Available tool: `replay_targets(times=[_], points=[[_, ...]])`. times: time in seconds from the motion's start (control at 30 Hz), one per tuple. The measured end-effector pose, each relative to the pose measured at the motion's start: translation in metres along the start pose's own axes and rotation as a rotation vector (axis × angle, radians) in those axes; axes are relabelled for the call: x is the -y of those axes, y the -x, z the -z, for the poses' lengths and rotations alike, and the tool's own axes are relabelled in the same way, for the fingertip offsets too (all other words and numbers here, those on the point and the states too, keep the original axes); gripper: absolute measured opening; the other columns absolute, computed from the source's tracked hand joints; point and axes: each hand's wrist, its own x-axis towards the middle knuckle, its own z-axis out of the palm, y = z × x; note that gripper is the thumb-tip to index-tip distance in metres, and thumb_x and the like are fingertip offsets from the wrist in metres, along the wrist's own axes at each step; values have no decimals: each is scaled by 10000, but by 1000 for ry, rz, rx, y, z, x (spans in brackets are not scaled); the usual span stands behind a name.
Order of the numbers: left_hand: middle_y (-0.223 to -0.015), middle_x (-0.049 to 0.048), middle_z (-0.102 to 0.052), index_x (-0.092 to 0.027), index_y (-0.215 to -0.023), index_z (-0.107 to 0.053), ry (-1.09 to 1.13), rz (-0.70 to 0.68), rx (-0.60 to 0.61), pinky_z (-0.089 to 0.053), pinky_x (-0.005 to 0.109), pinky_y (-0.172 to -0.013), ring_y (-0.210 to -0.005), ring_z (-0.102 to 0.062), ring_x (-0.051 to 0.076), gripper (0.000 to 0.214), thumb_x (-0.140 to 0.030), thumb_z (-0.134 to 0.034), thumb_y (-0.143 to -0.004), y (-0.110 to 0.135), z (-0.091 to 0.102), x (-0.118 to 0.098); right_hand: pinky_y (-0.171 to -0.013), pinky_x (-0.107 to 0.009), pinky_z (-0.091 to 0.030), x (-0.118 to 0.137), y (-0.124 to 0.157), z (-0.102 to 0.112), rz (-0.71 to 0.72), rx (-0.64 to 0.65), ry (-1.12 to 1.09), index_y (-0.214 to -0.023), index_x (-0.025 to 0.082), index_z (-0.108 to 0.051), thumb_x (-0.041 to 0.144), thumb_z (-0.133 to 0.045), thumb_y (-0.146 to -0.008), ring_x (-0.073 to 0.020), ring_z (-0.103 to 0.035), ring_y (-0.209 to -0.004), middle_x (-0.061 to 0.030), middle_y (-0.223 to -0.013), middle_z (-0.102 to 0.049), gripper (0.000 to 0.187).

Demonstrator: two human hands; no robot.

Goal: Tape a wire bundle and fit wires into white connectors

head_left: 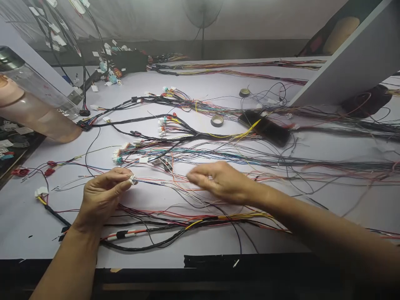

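Observation:
Between the thumb and fingertips of my left hand (pixel 104 193) is a small white connector (pixel 133 180). Thin dark blue and red wires (pixel 151 182) run out of it to the right. My right hand (pixel 220 183) is closed in a pinch over the loose wires to the right of the connector; whatever its fingertips hold is hidden or too small to name. Beneath and around both hands lie long wire bundles. A white connector with yellow wires (pixel 41 192) rests left of my left hand, and red connectors (pixel 20 171) lie farther left.
Wire harnesses (pixel 200 135) stretch across the white table. A phone (pixel 265 128) lies on them, near two tape rolls (pixel 217 121) (pixel 244 92). A bottle (pixel 40 112) stands at left, a white panel (pixel 346 58) at right. More harnesses hang upper left; a fan (pixel 203 12) stands behind.

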Motion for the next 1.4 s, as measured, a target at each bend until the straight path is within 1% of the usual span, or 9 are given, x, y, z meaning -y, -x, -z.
replay_targets(times=[0.07, 0.17, 0.23, 0.33, 0.57, 0.87, 1.13, 1.3, 1.4], points=[[-818, 15, -702, -264, -761, -786, -19, 3, 8, -571, 250, -757, -804, -652, 132, 166, -219, -882, -633, 1, 0, 0, -697, -260, -355, -1, -29, 3, 40, -102, 27, -979, 179, -702, 298, -484, -1010, -131, -584, -808, -29, -945, -717, 250], [-863, 4, -720, -286, -807, -781, -58, -54, 30, -522, 404, -1007, -984, -681, 197, 149, -191, -832, -705, 2, -2, 1, -817, -307, -324, -5, -76, -10, 144, -162, 211, -1095, 207, -699, 245, -622, -942, -182, -554, -1017, -44, -1173, -699, 176], [-883, 1, -728, -292, -819, -777, -99, -112, 34, -423, 498, -1119, -1127, -648, 245, 161, -167, -810, -724, 3, -3, 2, -836, -331, -281, -10, -99, -24, 214, -147, 298, -1114, 230, -698, 276, -667, -917, -202, -523, -1032, -34, -1178, -703, 204], [-884, 3, -736, -288, -825, -775, -173, -143, 58, -364, 551, -1154, -1188, -620, 269, 173, -144, -796, -732, 3, -5, 2, -828, -350, -229, -18, -118, -39, 283, -133, 357, -1025, 231, -721, 311, -660, -922, -210, -490, -988, -22, -1064, -730, 144], [-813, -28, -718, -300, -852, -779, -235, -153, 117, -388, 537, -1148, -818, -659, 148, 184, -134, -770, -772, -2, -10, 2, -850, -371, -180, -31, -125, -42, 340, -113, 261, -927, 207, -718, 274, -597, -963, -194, -477, -951, -21, -978, -725, 143], [-833, -31, -731, -303, -856, -782, -258, -97, 145, -405, 515, -1141, -813, -659, 153, 207, -119, -771, -761, -2, -6, 5, -872, -376, -167, -40, -125, -47, 395, -166, 230, -931, 214, -697, 310, -568, -980, -185, -479, -937, -13, -924, -702, 168], [-843, -14, -746, -276, -807, -775, -317, -73, 111, -393, 499, -1144, -967, -688, 202, 133, -164, -798, -740, -2, -2, 7, -873, -364, -158, -40, -126, -47, 373, -185, 193, -913, 214, -704, 316, -580, -976, -164, -491, -903, 11, -920, -711, 173], [-826, -29, -748, -289, -822, -777, -366, -96, 136, -431, 431, -1108, -865, -691, 158, 168, -138, -783, -748, -2, -1, 6, -874, -364, -163, -42, -127, -47, 381, -201, 167, -941, 210, -717, 367, -569, -983, -160, -497, -885, 10, -923, -716, 220], [-852, -17, -752, -290, -840, -780, -369, -67, 140, -486, 382, -1037, -930, -683, 175, 193, -126, -783, -739, -2, -1, 7, -882, -364, -161, -43, -127, -46, 388, -209, 165, -940, 211, -719, 367, -563, -985, -161, -499, -886, 5, -908, -714, 226]])
